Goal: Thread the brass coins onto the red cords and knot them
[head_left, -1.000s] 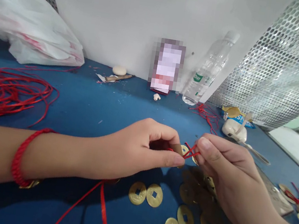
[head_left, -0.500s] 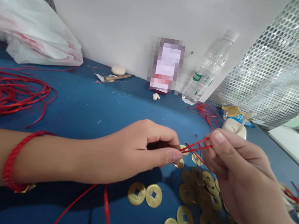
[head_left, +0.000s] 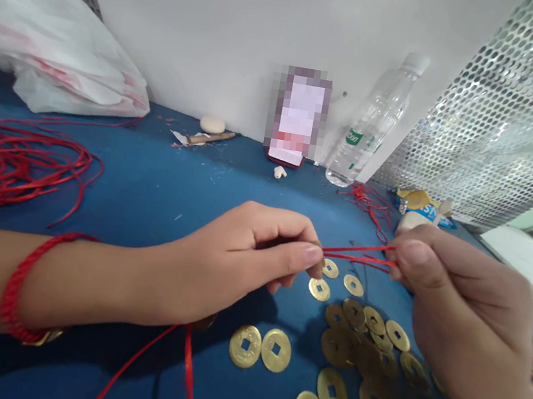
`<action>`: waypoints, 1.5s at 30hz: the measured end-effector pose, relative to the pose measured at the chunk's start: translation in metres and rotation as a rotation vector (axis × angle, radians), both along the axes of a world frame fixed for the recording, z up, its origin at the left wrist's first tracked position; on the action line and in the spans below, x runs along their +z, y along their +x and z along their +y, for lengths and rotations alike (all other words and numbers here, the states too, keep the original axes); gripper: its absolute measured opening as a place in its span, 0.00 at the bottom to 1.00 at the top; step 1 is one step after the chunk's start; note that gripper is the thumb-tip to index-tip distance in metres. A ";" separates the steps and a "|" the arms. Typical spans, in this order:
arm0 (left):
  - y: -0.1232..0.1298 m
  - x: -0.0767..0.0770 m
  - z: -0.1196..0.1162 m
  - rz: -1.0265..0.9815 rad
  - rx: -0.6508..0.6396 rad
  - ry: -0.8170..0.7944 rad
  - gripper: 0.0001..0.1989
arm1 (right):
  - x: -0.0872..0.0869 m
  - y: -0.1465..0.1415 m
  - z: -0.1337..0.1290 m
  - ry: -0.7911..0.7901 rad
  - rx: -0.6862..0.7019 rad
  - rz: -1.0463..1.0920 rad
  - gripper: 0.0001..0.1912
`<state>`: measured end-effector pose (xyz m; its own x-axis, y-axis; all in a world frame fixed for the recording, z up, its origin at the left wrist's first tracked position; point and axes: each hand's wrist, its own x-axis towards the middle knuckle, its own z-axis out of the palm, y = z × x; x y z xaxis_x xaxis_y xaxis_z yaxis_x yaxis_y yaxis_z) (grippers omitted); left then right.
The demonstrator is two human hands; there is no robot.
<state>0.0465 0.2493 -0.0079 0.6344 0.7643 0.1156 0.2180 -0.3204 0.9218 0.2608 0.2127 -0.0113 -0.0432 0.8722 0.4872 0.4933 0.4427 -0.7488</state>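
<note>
Thin red cords [head_left: 356, 252] run taut between my two hands over the blue surface. My left hand [head_left: 257, 255] pinches their left end between thumb and fingers, with the edge of a brass piece partly showing at the fingertips. My right hand [head_left: 461, 311] is closed on the other end. Below my left wrist, more red cord [head_left: 188, 376] hangs toward the front edge. Two brass coins with square holes [head_left: 275, 350] lie side by side below my left hand. Several more coins [head_left: 332, 392] are heaped under and left of my right hand.
A large tangle of red cord [head_left: 13, 166] lies at the left, near a white plastic bag [head_left: 62, 52]. Against the white panel stand a phone [head_left: 300, 117] and a clear bottle [head_left: 377, 122]. A blue packet [head_left: 429, 208] sits behind my right hand.
My right hand has moved right, away from my left hand, and the cords between them are stretched longer and straighter. My left hand has shifted slightly up.
</note>
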 end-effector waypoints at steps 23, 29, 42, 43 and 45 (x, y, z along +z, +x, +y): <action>0.005 -0.001 -0.003 -0.063 0.010 -0.027 0.08 | 0.008 -0.016 -0.008 -0.117 0.223 -0.200 0.15; 0.005 -0.001 0.000 -0.049 0.051 -0.065 0.13 | 0.007 -0.010 0.003 -0.270 0.191 -0.143 0.14; 0.001 -0.002 0.004 0.057 0.123 0.025 0.17 | 0.008 0.003 0.016 -0.276 0.065 0.536 0.16; 0.001 -0.003 0.004 0.054 0.129 0.017 0.17 | 0.008 0.002 0.016 -0.276 0.052 0.556 0.15; 0.002 -0.004 0.005 0.031 0.137 0.001 0.17 | 0.009 0.002 0.014 -0.288 0.022 0.571 0.14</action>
<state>0.0481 0.2539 -0.0116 0.5273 0.8440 0.0983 0.2878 -0.2863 0.9139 0.2624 0.2268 -0.0021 0.1345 0.9734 0.1853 -0.0258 0.1903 -0.9814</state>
